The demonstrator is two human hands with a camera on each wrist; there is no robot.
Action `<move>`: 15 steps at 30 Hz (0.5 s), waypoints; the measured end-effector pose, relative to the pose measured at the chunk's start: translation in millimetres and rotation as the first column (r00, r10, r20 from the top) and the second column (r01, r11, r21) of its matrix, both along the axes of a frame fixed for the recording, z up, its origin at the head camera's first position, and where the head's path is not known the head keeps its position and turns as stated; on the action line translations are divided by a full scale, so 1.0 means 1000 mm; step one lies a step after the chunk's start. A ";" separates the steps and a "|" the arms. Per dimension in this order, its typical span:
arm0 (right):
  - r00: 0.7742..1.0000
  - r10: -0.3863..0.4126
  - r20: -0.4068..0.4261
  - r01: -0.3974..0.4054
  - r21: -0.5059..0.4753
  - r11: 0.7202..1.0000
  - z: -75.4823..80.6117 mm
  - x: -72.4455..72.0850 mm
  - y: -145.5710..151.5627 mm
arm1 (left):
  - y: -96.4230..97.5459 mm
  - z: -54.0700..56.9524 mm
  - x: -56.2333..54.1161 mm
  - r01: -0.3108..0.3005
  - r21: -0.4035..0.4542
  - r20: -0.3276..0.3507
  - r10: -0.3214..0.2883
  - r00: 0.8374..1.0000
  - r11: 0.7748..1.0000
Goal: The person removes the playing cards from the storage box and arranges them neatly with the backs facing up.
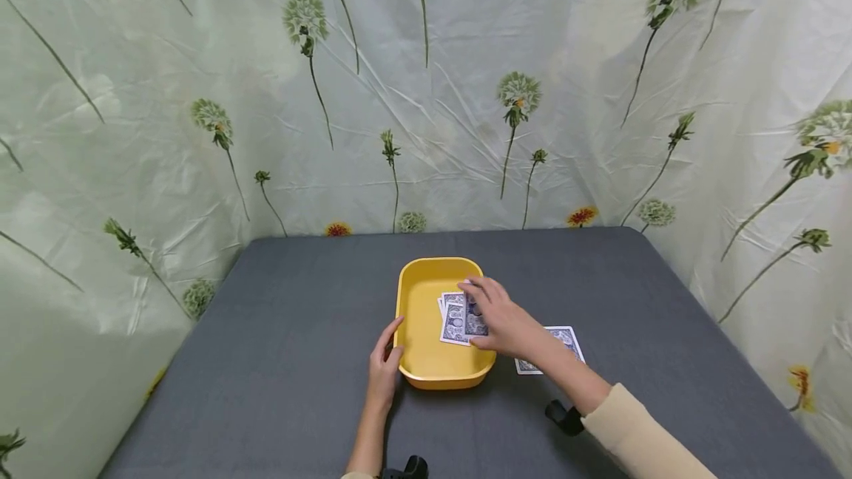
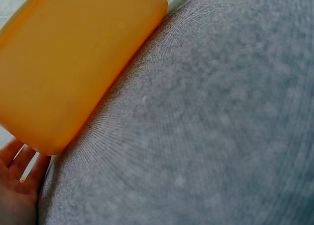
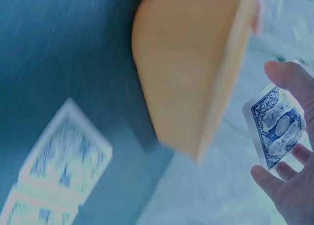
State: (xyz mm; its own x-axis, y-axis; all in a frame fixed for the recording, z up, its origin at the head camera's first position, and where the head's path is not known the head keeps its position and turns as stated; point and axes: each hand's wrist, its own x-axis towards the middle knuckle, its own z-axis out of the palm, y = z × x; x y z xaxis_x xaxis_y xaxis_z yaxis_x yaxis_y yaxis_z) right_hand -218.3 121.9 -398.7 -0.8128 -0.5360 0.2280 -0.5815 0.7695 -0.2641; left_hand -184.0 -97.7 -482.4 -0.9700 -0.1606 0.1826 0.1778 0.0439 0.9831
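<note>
My right hand is over the right side of a yellow plastic tub, holding a playing card by its edges between thumb and fingers. The card has a blue patterned back with a white border. Beneath it, several playing cards lie overlapping, backs up, on the tub floor; my hand and the held card cover part of them. At the tub's left side is my left hand, its fingers touching the wall near the rim. In the left wrist view, its fingers lie extended against the tub's corner.
To the right of the tub, more blue-backed playing cards lie on the grey cloth-covered table, partly behind my right forearm. A pale curtain with dandelion prints hangs behind the table and along both sides.
</note>
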 end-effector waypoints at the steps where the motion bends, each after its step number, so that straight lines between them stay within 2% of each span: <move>1: 1.000 -0.025 0.004 0.025 -0.003 1.000 0.004 0.002 0.009 | 0.000 0.000 0.000 0.001 0.004 -0.001 -0.001 1.000 1.000; 4: 0.997 -0.076 0.007 0.076 0.013 0.997 0.013 0.006 0.041 | 0.000 0.000 0.000 0.001 0.020 0.003 -0.001 1.000 1.000; 7: 0.995 -0.098 -0.017 0.099 0.069 0.993 0.013 0.010 0.075 | -0.001 0.000 -0.001 -0.001 0.020 0.006 0.001 1.000 1.000; 12: 0.994 -0.104 -0.031 0.108 0.210 0.972 -0.004 0.017 0.133 | 0.000 0.000 -0.001 0.004 0.005 0.014 -0.005 1.000 1.000; 15: 0.991 -0.124 0.052 0.104 0.283 0.954 -0.018 0.021 0.160 | 0.000 0.000 -0.001 0.011 0.003 0.018 -0.011 1.000 1.000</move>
State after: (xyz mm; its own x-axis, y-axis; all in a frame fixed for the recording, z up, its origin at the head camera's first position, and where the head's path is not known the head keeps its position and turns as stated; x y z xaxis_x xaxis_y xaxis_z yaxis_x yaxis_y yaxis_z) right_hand -197.6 281.6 -416.3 -0.8806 -0.4733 0.0246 -0.4738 0.8782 -0.0658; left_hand -185.3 -97.8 -482.5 -0.9748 -0.1505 0.1648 0.1606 0.0395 0.9862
